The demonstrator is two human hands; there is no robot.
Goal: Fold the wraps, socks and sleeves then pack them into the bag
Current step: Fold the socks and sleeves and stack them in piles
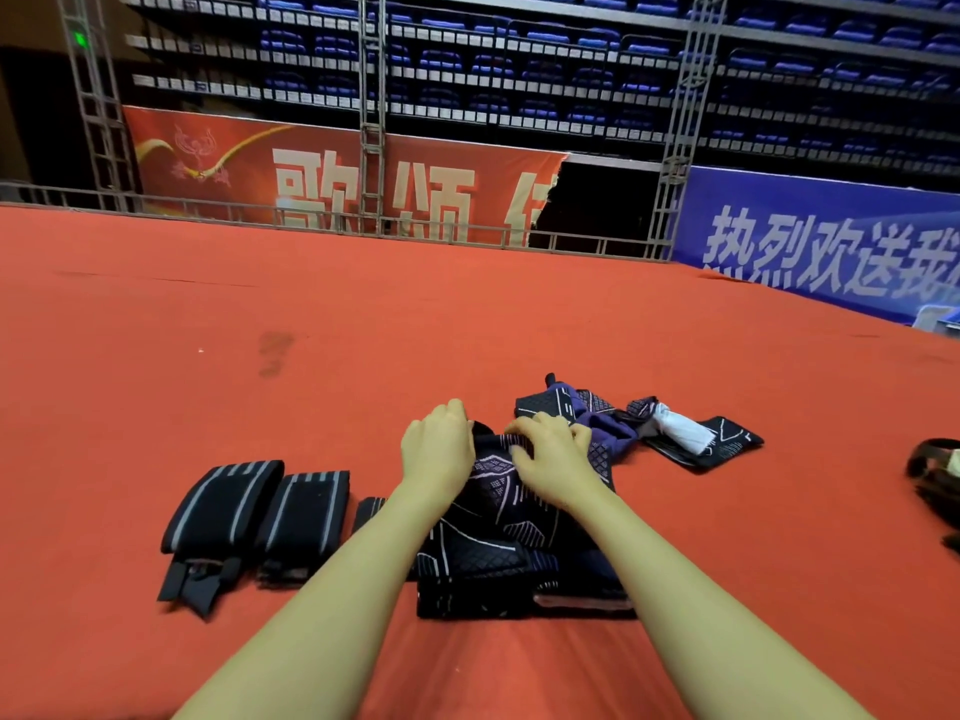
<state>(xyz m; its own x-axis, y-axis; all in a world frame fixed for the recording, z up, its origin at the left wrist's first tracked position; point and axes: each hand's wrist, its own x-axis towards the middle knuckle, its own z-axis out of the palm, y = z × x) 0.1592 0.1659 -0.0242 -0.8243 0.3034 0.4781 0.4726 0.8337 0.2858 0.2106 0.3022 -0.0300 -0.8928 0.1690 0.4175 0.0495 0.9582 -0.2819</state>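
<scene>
Folding a patterned sleeve, centre frame

Both my hands, left hand (439, 449) and right hand (553, 459), are pinching the sleeve (498, 517); two wraps (260, 511) are lying folded lower left, a loose pile (639, 423) is waiting right, no bag visible.

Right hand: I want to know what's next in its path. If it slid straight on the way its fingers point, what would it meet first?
The right hand points forward and left, fingers on the patterned sleeve. Going on, it would probably meet the left hand first, though depth is unclear.
</scene>
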